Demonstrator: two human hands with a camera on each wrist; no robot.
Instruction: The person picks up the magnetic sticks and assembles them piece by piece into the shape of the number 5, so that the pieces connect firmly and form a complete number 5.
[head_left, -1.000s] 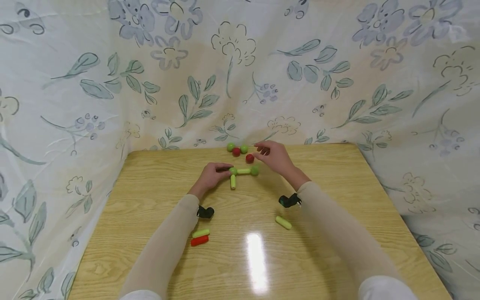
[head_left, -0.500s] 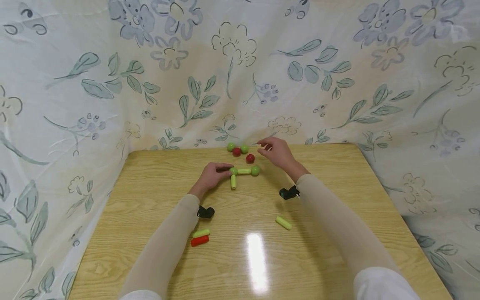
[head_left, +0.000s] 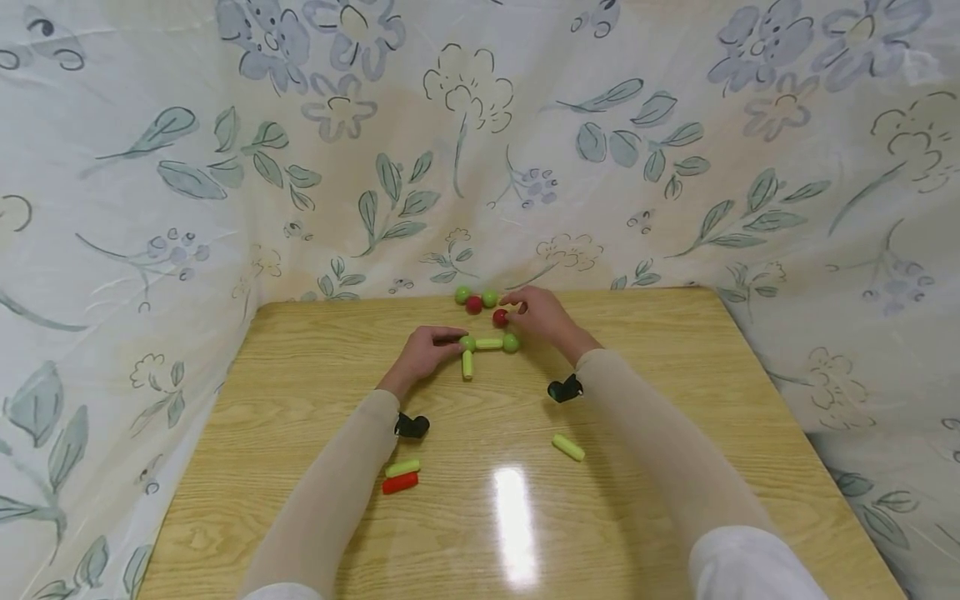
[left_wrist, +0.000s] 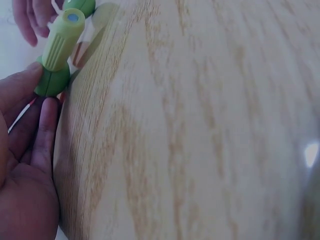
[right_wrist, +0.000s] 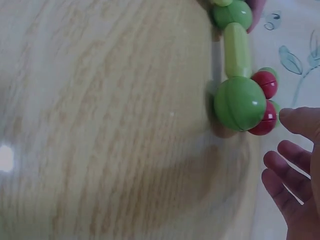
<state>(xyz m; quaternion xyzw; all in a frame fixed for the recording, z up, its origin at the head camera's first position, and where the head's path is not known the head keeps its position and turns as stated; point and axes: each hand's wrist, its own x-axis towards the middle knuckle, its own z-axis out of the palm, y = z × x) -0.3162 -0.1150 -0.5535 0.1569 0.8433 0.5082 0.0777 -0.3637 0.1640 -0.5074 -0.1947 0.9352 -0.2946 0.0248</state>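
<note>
So the right hand (head_left: 542, 315) has slid inward since half a second ago, from off past the right end of the L-piece (head_left: 489, 343) to just behind that end; the left hand (head_left: 427, 350) hasn't really budged. Patterned cloth (head_left: 465, 150) hangs behind the L-piece, and the table (head_left: 300, 358) runs under it.

Left thumb and fingers pinch the corner ball (head_left: 468, 342), I'd guess to keep the whole thing steady so the other hand is free. Right hand is loose, thumb apart from the bent fingers, right by the near red ball (head_left: 499, 317). Can't tell if it's touching: the end ball (right_wrist: 240, 103) covers part of that red one in the right wrist view.

Closer to the person than the L-piece, a lone stick (head_left: 568, 447) lies off right, and a green stick (head_left: 402, 468) and red stick (head_left: 401, 482) pair up off left, probably parked as spares. Behind it, two green balls (head_left: 462, 295) flank the far red ball (head_left: 474, 305). Some left fingertips are hidden behind the corner.
</note>
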